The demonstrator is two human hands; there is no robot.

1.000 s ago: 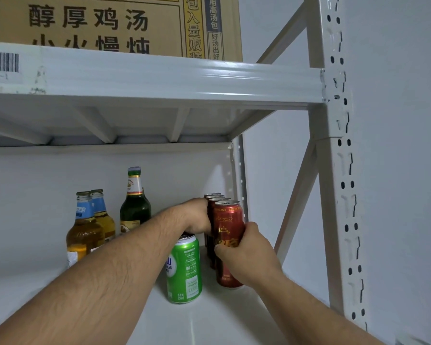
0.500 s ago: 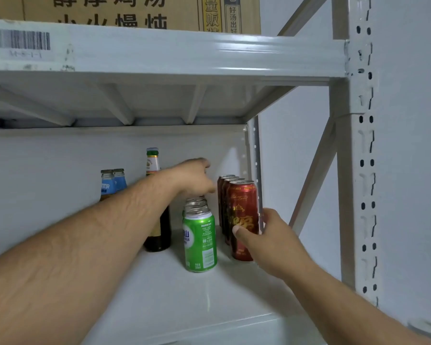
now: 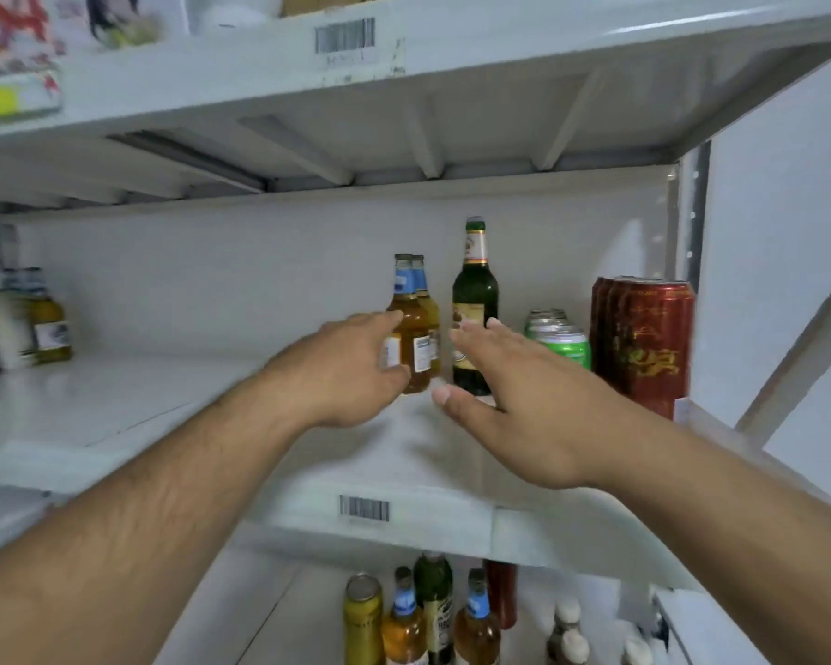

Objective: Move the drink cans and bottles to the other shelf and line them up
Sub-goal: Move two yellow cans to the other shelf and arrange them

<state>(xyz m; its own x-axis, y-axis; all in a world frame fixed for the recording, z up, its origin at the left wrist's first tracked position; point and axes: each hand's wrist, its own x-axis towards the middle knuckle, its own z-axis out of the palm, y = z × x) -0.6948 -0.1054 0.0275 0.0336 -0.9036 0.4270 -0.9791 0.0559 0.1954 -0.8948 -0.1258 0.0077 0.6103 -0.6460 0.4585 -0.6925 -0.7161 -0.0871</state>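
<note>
On the middle shelf point(image 3: 116, 405) stand two amber bottles with blue neck labels point(image 3: 418, 328), one behind the other. To their right are a tall green bottle point(image 3: 476, 290), a row of green cans point(image 3: 560, 340) and a row of tall red cans point(image 3: 653, 343). My left hand point(image 3: 351, 371) reaches the front amber bottle, with fingers at its shoulder and thumb near its base, not closed round it. Spread with straight fingers, my right hand point(image 3: 514, 400) has its fingertips at the green bottle's label. It holds nothing.
The lower shelf holds several more bottles point(image 3: 433, 611) and a yellow can point(image 3: 363, 616). Other bottles point(image 3: 49, 324) stand far left on the middle level. A white upright post point(image 3: 689, 261) bounds the right; the upper shelf beam point(image 3: 500, 36) runs overhead.
My right hand let go of the front red can and moved left to the green bottle. My left hand moved from above the green cans to the amber bottles. The view shifted.
</note>
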